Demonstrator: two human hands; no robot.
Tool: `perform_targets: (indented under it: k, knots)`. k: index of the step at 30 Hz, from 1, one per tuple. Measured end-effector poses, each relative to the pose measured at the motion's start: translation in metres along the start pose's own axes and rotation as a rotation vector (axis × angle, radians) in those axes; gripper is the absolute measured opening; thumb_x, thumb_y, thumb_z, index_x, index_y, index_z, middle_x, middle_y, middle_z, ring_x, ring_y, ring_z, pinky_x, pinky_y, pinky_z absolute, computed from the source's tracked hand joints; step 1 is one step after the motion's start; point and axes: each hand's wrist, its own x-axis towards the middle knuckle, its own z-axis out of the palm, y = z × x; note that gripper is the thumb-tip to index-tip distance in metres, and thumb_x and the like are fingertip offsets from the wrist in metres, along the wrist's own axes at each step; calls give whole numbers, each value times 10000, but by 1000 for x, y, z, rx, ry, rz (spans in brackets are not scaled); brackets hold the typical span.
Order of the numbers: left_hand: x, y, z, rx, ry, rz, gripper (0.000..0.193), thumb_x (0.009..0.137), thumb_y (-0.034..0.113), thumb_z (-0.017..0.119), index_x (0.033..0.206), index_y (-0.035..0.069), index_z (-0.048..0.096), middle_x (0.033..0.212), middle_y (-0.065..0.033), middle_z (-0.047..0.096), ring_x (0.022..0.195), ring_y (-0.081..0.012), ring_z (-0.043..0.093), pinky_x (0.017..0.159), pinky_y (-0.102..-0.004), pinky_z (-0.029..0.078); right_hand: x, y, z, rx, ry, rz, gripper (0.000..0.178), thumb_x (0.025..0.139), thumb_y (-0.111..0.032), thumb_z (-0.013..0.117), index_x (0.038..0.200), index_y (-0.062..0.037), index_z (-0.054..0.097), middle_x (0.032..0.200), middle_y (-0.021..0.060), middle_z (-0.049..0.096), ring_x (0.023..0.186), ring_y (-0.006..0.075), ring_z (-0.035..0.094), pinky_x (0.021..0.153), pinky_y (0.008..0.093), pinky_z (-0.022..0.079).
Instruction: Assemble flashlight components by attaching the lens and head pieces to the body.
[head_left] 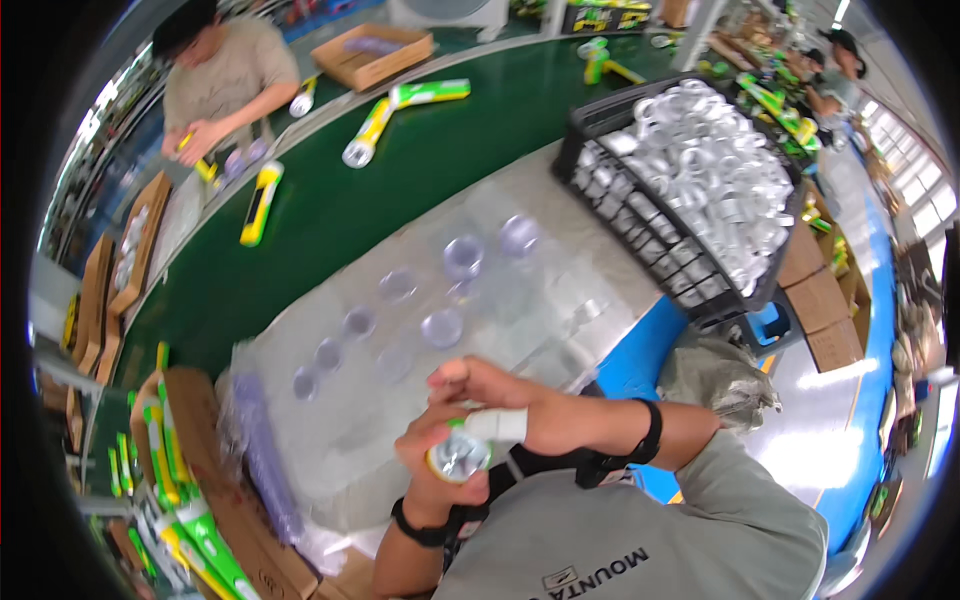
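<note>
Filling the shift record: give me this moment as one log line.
left hand: holds green-yellow flashlight; right hand: close beside it; plastic sheet: clear round pieces; black crate: silver rings

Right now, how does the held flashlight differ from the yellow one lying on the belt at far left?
Pose: the held flashlight turns its silvery round end toward the camera; the belt flashlight lies lengthwise, its barrel showing.
Support: the held flashlight is in the left hand; the belt flashlight rests on the green belt.
Both show yellow.
</note>
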Motion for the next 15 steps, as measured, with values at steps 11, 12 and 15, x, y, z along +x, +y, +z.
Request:
perform_targets:
  k: [11,12,15]
  knots:
    - [3,22,2,61,105,-142,659,796,551,639,1099,78,295,879,-188,525,694,-223,537,592,-348,511,-139,-183,-180,-1655,628,442,554,602,115,465,1113,-60,590,1048,134,615,985,315,583,812,388,467]
    - [5,25,5,73,121,-154,659,799,559,628,1094,74,294,877,-186,525,690,-218,538,586,-343,510,-152,-175,-207,-1722,561,593,553,637,80,485,1157,-83,575,1096,151,601,1005,336,579,788,417,469]
    - [7,24,9,87,129,-161,661,805,568,611,1085,64,289,864,-182,524,679,-215,536,571,-334,506,-167,-150,-239,-1595,599,926,528,670,54,502,1172,-91,575,1052,158,620,970,353,592,766,429,472]
